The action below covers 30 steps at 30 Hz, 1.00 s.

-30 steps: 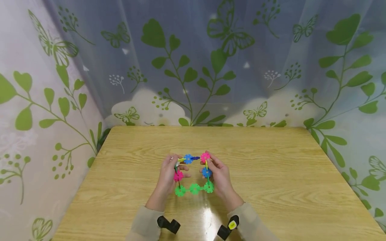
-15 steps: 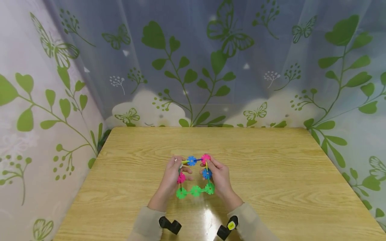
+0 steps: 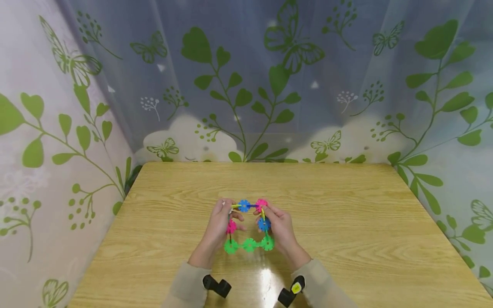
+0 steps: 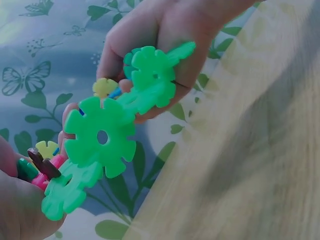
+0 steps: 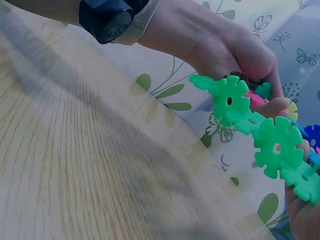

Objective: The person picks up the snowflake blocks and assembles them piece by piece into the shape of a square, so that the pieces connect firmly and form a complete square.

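Interlocking snowflake discs form a roughly rectangular loop, held up over the table between both hands. Green discs [image 3: 249, 245] run along its near side. At the far side, a blue disc [image 3: 244, 205] and an edge-on dark blue disc [image 3: 253, 205] lead to a pink disc [image 3: 261, 205]. My left hand [image 3: 215, 226] pinches the far left corner at a white disc, above another pink disc [image 3: 231, 226]. With thumb and fingers my right hand [image 3: 282, 224] pinches the far right corner; a second blue disc [image 3: 264, 223] sits just below. Fingers partly hide both corners.
The wooden table [image 3: 346, 214] extends around the hands. Patterned curtains [image 3: 246, 85] hang behind it and at both sides. A black wrist camera [image 3: 216, 286] is strapped to the left sleeve, and another black wrist camera [image 3: 291, 291] to the right.
The left hand has shifted slightly right and down with the loop. The small gap between the dark blue disc and the pink disc at the far right has closed; they now meet.
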Available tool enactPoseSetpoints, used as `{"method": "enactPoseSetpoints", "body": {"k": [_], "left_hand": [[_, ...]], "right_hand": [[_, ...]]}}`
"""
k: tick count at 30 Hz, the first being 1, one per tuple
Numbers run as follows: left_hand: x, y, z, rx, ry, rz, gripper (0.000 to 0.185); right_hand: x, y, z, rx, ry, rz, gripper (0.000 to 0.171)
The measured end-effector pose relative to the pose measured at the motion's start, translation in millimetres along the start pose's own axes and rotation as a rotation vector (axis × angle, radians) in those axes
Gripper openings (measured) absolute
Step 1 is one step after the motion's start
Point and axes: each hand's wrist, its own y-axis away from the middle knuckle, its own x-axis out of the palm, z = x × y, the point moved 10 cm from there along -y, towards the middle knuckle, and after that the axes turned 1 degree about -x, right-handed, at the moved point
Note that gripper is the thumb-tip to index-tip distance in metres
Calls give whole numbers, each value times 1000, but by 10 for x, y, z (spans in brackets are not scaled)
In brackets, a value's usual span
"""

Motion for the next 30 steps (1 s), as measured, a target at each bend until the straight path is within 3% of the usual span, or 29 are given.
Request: {"method": "enactPoseSetpoints", "body": {"k": [5, 14, 22, 30], "left_hand": [[8, -27, -29, 10, -46, 13, 33], [12, -89, 10, 7, -35, -8, 32], [33, -261, 172, -15, 55, 25, 55], [6, -366, 297, -44, -10, 33, 63]], "right_hand": [[2, -10, -2, 3, 6, 24, 43], [-91, -47, 15, 7, 53, 0, 40], [-223, -99, -17, -11, 20, -17, 41], [-340, -153, -96, -19, 40, -39, 44]]}}
